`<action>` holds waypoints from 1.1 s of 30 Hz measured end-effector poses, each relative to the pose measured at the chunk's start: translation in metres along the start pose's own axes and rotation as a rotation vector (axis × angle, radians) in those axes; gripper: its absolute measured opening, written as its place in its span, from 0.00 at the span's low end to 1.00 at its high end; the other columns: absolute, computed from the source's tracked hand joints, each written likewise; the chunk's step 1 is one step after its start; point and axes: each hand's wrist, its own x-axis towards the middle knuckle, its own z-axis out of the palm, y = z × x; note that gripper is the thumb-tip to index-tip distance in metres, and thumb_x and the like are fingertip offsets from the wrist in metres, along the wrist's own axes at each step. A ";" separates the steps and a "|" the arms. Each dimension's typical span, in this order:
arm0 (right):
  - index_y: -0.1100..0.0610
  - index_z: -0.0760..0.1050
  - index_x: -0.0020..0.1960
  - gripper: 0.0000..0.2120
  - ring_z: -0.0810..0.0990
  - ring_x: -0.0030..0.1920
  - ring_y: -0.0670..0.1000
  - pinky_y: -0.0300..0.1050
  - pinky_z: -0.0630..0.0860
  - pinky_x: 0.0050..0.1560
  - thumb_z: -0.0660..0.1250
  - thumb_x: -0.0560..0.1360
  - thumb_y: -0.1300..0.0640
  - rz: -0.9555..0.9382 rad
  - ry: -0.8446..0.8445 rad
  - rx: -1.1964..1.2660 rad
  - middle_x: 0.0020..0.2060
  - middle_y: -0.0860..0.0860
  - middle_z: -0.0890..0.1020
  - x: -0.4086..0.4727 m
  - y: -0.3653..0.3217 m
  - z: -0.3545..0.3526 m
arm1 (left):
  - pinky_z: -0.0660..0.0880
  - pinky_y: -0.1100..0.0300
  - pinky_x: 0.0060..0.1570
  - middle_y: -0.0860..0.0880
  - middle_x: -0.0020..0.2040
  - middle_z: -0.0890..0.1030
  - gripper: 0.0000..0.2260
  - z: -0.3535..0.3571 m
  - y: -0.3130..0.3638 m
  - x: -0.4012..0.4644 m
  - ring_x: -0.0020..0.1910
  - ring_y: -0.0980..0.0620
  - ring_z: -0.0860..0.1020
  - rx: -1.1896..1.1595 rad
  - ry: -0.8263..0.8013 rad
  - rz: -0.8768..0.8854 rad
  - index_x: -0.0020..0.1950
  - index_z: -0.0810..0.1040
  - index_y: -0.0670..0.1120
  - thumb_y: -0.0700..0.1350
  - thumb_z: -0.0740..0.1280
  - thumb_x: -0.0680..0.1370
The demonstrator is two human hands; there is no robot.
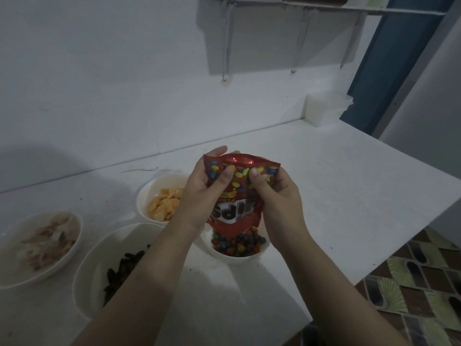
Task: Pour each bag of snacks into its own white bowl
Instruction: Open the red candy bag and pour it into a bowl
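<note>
Holding a red candy bag (pixel 240 193) upside down with both hands, right over a white bowl of candies (pixel 235 245) near the front middle of the white bench (pixel 336 186). The bag's print reads upside down and its lower end hangs just above the pile of colourful coated candies already sitting in that bowl. The left hand (pixel 199 193) is clamped on the bag's left side, thumb pressed on the front and fingers wrapped behind the top edge. The right hand (pixel 277 196) grips the right side the same way, thumb on the front. So both hands are curled tight on the bag, close together with just the middle of the bag between the thumbs.

Other bowls on the bench: one with orange crackers (pixel 162 198) just behind and left of the candy bowl, partly hidden by the left wrist. A bigger bowl of dark snacks (pixel 104 270) sits under the left forearm, can't tell exactly what they are. Far left there's a bowl of pale mixed chips (pixel 42 243), a bit blurry.

At the back right corner of the bench stands a white plastic container (pixel 324 108) against the wall, and a metal rack (pixel 324 6) is mounted up high. Patterned tile floor (pixel 411 283) shows at the right.
</note>
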 end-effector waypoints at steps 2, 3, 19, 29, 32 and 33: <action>0.55 0.83 0.52 0.12 0.86 0.51 0.55 0.59 0.81 0.57 0.73 0.72 0.50 -0.004 0.023 -0.053 0.48 0.53 0.87 0.002 0.000 -0.001 | 0.79 0.50 0.57 0.52 0.59 0.82 0.17 -0.003 0.001 0.002 0.58 0.51 0.81 0.057 0.012 0.015 0.62 0.78 0.52 0.52 0.69 0.73; 0.56 0.83 0.51 0.10 0.86 0.50 0.56 0.60 0.81 0.56 0.73 0.73 0.52 -0.017 0.025 -0.081 0.47 0.54 0.87 0.004 0.000 -0.003 | 0.79 0.47 0.57 0.51 0.56 0.84 0.15 -0.005 0.002 0.002 0.56 0.50 0.82 0.083 0.049 0.019 0.57 0.80 0.50 0.53 0.70 0.73; 0.59 0.82 0.43 0.05 0.87 0.39 0.50 0.40 0.81 0.37 0.71 0.74 0.58 -0.159 0.089 0.021 0.36 0.51 0.87 0.003 -0.039 0.001 | 0.79 0.46 0.57 0.53 0.49 0.86 0.12 -0.027 -0.013 0.003 0.50 0.53 0.84 0.311 -0.102 -0.082 0.51 0.83 0.53 0.52 0.75 0.69; 0.51 0.82 0.42 0.04 0.87 0.42 0.50 0.52 0.85 0.45 0.73 0.74 0.52 -0.190 0.089 -0.271 0.38 0.49 0.87 0.005 -0.029 -0.008 | 0.78 0.60 0.52 0.55 0.50 0.85 0.12 -0.026 -0.002 0.002 0.53 0.57 0.82 0.165 -0.093 0.036 0.56 0.80 0.53 0.50 0.70 0.72; 0.51 0.83 0.43 0.03 0.86 0.43 0.50 0.52 0.84 0.46 0.73 0.74 0.52 -0.206 0.055 -0.278 0.39 0.49 0.87 0.000 -0.020 -0.006 | 0.78 0.61 0.44 0.52 0.41 0.85 0.06 -0.013 0.012 0.009 0.44 0.54 0.82 -0.019 0.058 0.133 0.46 0.83 0.49 0.48 0.69 0.72; 0.51 0.83 0.44 0.03 0.86 0.44 0.50 0.50 0.83 0.46 0.73 0.74 0.52 -0.200 0.045 -0.252 0.40 0.48 0.87 -0.002 -0.016 -0.006 | 0.78 0.60 0.43 0.50 0.41 0.84 0.06 -0.010 0.013 0.012 0.43 0.53 0.82 -0.057 0.075 0.129 0.44 0.83 0.48 0.48 0.69 0.72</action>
